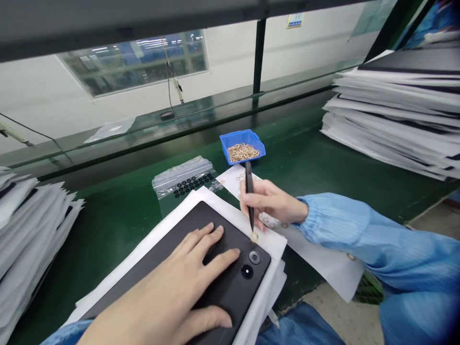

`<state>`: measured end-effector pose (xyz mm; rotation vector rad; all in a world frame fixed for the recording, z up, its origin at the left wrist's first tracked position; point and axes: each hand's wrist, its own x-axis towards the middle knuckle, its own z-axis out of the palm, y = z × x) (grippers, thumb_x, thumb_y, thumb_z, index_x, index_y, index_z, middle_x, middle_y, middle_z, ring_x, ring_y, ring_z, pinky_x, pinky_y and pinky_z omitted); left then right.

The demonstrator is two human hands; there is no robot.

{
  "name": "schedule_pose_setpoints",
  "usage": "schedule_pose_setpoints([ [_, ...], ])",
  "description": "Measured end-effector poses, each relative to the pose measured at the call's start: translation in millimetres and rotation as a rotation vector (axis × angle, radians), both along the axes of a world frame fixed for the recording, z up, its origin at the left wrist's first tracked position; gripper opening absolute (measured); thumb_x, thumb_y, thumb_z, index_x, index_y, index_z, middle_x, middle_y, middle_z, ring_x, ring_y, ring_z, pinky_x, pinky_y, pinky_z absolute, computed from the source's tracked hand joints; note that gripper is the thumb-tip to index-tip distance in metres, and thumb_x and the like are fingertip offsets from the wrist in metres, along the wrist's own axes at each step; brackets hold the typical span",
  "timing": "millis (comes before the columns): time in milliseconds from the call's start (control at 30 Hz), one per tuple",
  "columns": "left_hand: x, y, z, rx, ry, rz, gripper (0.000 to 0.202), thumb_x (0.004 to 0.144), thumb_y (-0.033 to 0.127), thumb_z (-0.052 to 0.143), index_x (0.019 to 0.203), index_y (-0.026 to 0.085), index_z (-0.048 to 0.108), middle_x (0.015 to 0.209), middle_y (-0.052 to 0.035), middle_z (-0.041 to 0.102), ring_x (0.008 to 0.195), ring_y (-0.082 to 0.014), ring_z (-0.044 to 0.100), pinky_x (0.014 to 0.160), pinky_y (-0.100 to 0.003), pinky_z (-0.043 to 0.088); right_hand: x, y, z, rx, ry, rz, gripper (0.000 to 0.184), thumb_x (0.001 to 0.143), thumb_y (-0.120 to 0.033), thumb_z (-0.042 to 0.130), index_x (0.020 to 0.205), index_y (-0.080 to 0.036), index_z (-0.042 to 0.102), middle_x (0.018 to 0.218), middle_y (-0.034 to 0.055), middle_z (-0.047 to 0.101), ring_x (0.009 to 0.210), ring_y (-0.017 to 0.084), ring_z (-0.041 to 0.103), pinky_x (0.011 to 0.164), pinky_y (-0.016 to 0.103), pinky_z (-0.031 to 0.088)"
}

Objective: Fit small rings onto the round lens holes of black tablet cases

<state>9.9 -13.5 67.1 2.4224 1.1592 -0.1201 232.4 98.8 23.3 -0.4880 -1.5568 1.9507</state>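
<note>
My left hand (168, 282) lies flat with its fingers spread on a black slab-shaped device (230, 294), probably a tablet or phone back. Two round camera rings (250, 264) sit at the device's corner beside my fingertips. My right hand (269, 203) grips a slim black pen-like pick-up tool (249, 191) upright. A small pale ring (254, 236) sits at its tip, just above the device's corner. White paper (268, 242) lies under the device. Below my right hand, a white sheet (233, 179) carries several small rings.
A blue plastic bin (242, 146) of small brass-coloured rings stands past the sheet. A zip bag (183, 181) holds black rings. Tall stacks of white-wrapped flat items rise at right (391, 120) and left (28, 225) on the green bench mat (108, 230), with a glass panel behind.
</note>
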Motion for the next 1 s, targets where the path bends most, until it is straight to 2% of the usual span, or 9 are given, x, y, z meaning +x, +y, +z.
schedule_pose_setpoints([
  [100,14,-4,3.4,0.003,0.008,-0.082,0.055,0.083,0.052,0.052,0.135,0.040,0.037,0.146,-0.0064,0.029,0.132,-0.0416,0.020,0.096,-0.061,0.032,-2,-14,-0.1,-0.053,-0.008,0.151,0.027,0.079,-0.038,0.060,0.074,-0.015,0.046,0.053,-0.0041,0.058,0.033,0.007,0.052,0.028,0.015,0.041],
  [233,21,-6,0.5,0.063,0.053,-0.107,0.053,0.084,0.050,0.050,0.135,0.040,0.036,0.145,-0.0072,0.030,0.131,-0.0457,0.019,0.095,-0.066,0.027,-3,-19,-3.3,-0.085,-0.022,0.181,0.028,0.079,-0.037,0.061,0.072,-0.015,0.045,0.045,-0.0070,0.055,0.030,0.006,0.049,0.027,0.013,0.040],
  [333,18,-7,-3.8,0.126,0.075,-0.135,0.057,0.083,0.051,0.053,0.136,0.042,0.033,0.144,-0.0071,0.032,0.130,-0.0457,0.022,0.093,-0.065,0.032,-3,-20,-4.4,-0.101,-0.008,0.176,0.029,0.080,-0.038,0.060,0.072,-0.014,0.045,0.047,-0.0071,0.055,0.030,0.005,0.050,0.027,0.013,0.041],
  [533,19,-15,-3.5,0.347,0.191,-0.138,0.067,0.078,0.036,0.064,0.137,0.041,0.030,0.142,-0.0068,0.035,0.132,-0.0369,0.025,0.095,-0.056,0.038,-3,-22,-6.5,-0.112,0.002,0.141,0.031,0.078,-0.036,0.064,0.072,-0.013,0.045,0.046,-0.0074,0.054,0.030,0.005,0.050,0.026,0.012,0.043],
  [1000,22,-16,-1.7,0.423,0.238,-0.179,0.070,0.075,0.045,0.066,0.136,0.041,0.031,0.140,-0.0100,0.038,0.132,-0.0359,0.026,0.090,-0.052,0.043,-2,-24,-6.1,-0.087,-0.021,0.128,0.022,0.081,-0.027,0.060,0.073,-0.014,0.044,0.044,-0.0086,0.053,0.030,0.006,0.050,0.026,0.012,0.042],
])
